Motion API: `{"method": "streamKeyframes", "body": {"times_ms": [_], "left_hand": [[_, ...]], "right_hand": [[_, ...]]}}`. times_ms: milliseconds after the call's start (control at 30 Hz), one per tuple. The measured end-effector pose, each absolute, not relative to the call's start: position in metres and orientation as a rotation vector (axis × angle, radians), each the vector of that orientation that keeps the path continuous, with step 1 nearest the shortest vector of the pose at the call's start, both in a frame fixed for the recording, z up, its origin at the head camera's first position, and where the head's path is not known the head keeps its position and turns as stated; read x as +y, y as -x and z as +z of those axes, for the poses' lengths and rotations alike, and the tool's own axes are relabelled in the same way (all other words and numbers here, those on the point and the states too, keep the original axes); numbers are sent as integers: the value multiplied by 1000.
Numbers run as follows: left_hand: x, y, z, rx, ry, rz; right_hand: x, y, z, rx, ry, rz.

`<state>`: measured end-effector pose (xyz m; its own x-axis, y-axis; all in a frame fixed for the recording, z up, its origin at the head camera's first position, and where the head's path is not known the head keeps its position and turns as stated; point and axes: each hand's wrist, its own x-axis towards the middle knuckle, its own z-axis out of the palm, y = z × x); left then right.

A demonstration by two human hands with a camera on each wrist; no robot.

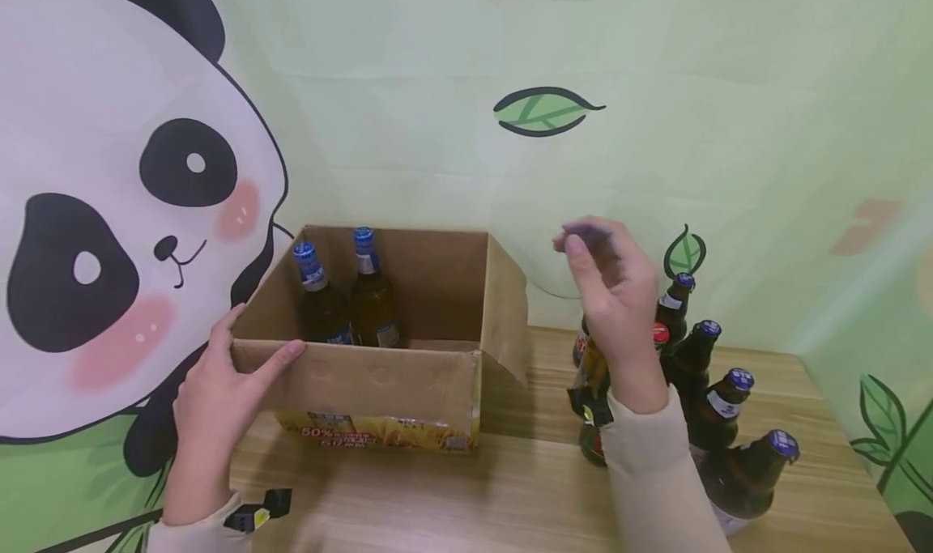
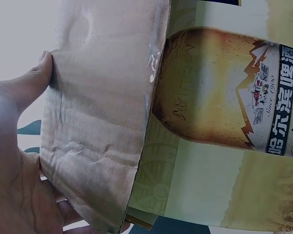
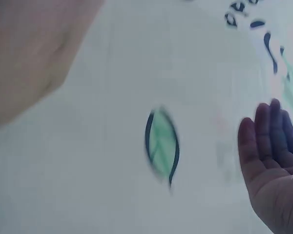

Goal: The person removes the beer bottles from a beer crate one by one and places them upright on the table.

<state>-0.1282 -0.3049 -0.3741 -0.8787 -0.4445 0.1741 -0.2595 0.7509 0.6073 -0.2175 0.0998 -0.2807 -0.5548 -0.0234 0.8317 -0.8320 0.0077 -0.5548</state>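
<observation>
An open cardboard box (image 1: 408,379) stands on the table, and two brown glass beer bottles with blue caps, a left one (image 1: 321,304) and a right one (image 1: 373,298), stand upright inside it. My left hand (image 1: 215,407) grips the box's front left corner, thumb over the folded front flap. In the left wrist view the same hand (image 2: 19,146) lies along that flap (image 2: 100,112), beside a printed beer bottle. My right hand (image 1: 619,294) is raised in the air right of the box, fingers loosely bent, holding nothing. The right wrist view shows its relaxed fingers (image 3: 263,136).
Several brown bottles (image 1: 739,484), mostly blue-capped, stand in a row on the table's right side. Near my right forearm a red cap (image 1: 660,333) shows; the forearm partly hides that group. Behind the wooden table (image 1: 539,496) hangs a panda-printed backdrop (image 1: 408,156).
</observation>
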Motion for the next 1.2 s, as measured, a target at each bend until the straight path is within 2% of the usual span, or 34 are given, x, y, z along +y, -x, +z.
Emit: {"method": "streamKeyframes", "body": {"times_ms": [267,433,533,633,833,1200], "left_hand": [[-307,128,-376,-2646,-560,-836],[-306,130,-377,-2639,-559,-842],[-304,131,-376,-2627,-553,-858],[-300,132,-375,-2622,-551,-875],[-294,133,-376,-2611,-537,-914],[-307,128,-372,-2593,-572,-919]], "right_hand": [[4,274,-216,-2057,-1158,1725],[-59,317,-201,-2350,-1202,1764],[-88,343,-216,-2485,-1173,1719],[-104,362,-248,-2586,-1135,1684],[-108,377,-305,-2843,-1048,1563],[-121,376,-310,-2974,-1201,1179]]}}
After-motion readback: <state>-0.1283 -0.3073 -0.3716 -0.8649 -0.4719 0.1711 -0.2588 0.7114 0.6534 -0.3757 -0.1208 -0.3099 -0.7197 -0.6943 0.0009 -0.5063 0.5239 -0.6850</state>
